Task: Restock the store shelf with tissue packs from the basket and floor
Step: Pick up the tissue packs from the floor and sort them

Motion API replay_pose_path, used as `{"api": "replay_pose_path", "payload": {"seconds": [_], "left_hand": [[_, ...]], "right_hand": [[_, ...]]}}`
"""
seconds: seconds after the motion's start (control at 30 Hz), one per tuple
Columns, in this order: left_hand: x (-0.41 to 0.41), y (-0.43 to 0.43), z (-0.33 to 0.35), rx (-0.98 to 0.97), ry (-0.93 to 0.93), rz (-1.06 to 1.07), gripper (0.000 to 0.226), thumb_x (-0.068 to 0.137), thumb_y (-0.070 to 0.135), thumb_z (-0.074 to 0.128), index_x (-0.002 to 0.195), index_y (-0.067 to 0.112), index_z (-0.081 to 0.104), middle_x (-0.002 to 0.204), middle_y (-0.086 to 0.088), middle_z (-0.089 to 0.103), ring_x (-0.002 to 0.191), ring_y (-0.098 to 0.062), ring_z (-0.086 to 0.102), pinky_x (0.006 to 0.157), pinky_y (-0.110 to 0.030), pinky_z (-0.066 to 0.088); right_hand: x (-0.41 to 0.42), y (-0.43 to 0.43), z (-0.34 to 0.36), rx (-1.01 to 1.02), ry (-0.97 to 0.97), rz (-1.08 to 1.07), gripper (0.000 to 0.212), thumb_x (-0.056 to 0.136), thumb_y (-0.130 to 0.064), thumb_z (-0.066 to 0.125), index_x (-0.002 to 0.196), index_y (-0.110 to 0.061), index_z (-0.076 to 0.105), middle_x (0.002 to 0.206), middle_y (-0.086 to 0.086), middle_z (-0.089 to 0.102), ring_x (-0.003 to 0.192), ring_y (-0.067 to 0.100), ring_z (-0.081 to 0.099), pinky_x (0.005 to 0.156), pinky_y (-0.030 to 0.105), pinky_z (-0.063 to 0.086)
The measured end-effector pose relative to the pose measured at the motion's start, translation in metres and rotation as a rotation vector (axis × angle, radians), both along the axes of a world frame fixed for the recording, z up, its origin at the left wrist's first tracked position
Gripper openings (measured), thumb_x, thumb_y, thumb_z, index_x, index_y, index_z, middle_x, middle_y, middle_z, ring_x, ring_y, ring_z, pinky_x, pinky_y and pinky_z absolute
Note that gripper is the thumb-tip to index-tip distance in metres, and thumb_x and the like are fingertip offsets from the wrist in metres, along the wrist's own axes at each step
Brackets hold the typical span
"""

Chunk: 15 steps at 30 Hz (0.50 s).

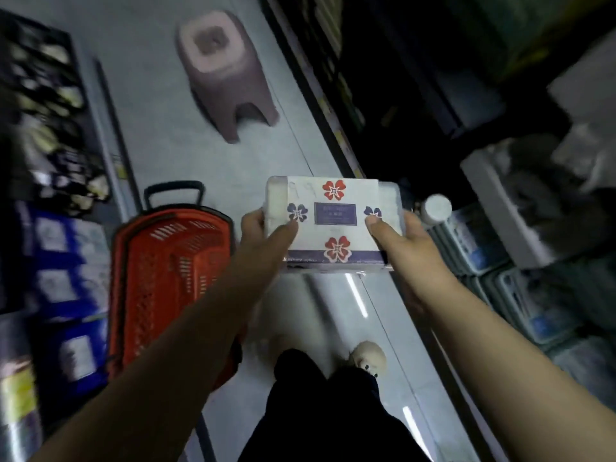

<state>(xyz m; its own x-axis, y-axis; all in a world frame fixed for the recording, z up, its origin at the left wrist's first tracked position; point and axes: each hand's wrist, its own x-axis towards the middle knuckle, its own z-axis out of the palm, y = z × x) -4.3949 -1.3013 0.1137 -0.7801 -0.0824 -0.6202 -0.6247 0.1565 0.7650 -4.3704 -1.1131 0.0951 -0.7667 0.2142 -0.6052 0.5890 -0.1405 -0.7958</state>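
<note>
Hands — my left hand [266, 230] and right hand [401, 240] — grip opposite ends of the flower-printed tissue pack [346, 235]; I can't read its purple label [335, 213].

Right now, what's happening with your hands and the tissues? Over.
One tissue pack gripped by left hand and right hand. Nearby red basket looks empty. A white-capped bottle beside right hand.

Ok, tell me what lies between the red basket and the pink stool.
Only bare pale floor, as the head view shows. The red basket has its black handle toward the pink stool, and nothing else lies on that stretch.
</note>
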Motion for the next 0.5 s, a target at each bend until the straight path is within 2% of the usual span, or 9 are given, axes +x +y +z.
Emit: {"api": "replay_pose_path", "payload": {"seconds": [0.07,0.17,0.27,0.33,0.43,0.5], "left_hand": [[0.006,-0.021,0.054,0.015,0.082,0.048,0.045,0.095,0.025,0.057,0.135,0.022,0.037,0.12,0.002,0.061,0.104,-0.012,0.064,0.089,-0.034,0.053],[0.014,-0.052,0.126,0.024,0.215,0.103,0.047,0.094,0.027,0.057,0.136,0.028,0.037,0.121,0.007,0.062,0.105,-0.01,0.064,0.095,-0.036,0.051],[0.024,-0.087,0.185,0.042,0.34,0.176,0.058,0.092,0.03,0.06,0.142,0.03,0.03,0.13,0.007,0.057,0.111,-0.013,0.061,0.099,-0.039,0.048],[0.032,-0.112,0.22,0.03,0.43,0.226,0.07,0.086,0.035,0.062,0.143,0.039,0.022,0.135,0.012,0.051,0.117,-0.012,0.057,0.105,-0.041,0.044],[0.046,-0.148,0.267,-0.021,0.547,0.324,0.065,0.081,0.036,0.061,0.136,0.041,0.026,0.129,0.015,0.055,0.11,-0.007,0.059,0.101,-0.038,0.046],[0.058,-0.171,0.293,-0.058,0.611,0.38,0.061,0.08,0.038,0.061,0.133,0.04,0.031,0.125,0.014,0.057,0.106,-0.006,0.061,0.097,-0.037,0.048]], "right_hand": [[-0.011,-0.018,0.056,-0.008,0.086,0.057,0.027,0.092,-0.025,0.064,0.117,-0.022,0.054,0.103,-0.001,0.072,0.085,0.011,0.072,0.078,0.028,0.059],[-0.025,-0.048,0.13,-0.011,0.2,0.138,0.029,0.092,-0.023,0.063,0.119,-0.021,0.052,0.1,0.0,0.071,0.079,0.007,0.071,0.067,0.021,0.059],[-0.033,-0.087,0.193,-0.02,0.306,0.214,0.035,0.09,-0.026,0.065,0.123,-0.022,0.052,0.107,0.002,0.071,0.092,0.017,0.072,0.074,0.027,0.06],[-0.037,-0.117,0.227,-0.027,0.39,0.255,0.031,0.09,-0.026,0.065,0.119,-0.022,0.055,0.107,0.002,0.071,0.092,0.018,0.072,0.073,0.029,0.06],[-0.038,-0.16,0.268,-0.047,0.509,0.339,0.03,0.091,-0.027,0.065,0.119,-0.023,0.056,0.107,-0.001,0.071,0.091,0.015,0.071,0.075,0.029,0.058],[-0.037,-0.187,0.294,-0.064,0.579,0.394,0.024,0.091,-0.028,0.064,0.114,-0.028,0.055,0.105,-0.003,0.071,0.09,0.013,0.071,0.066,0.021,0.055]]}}
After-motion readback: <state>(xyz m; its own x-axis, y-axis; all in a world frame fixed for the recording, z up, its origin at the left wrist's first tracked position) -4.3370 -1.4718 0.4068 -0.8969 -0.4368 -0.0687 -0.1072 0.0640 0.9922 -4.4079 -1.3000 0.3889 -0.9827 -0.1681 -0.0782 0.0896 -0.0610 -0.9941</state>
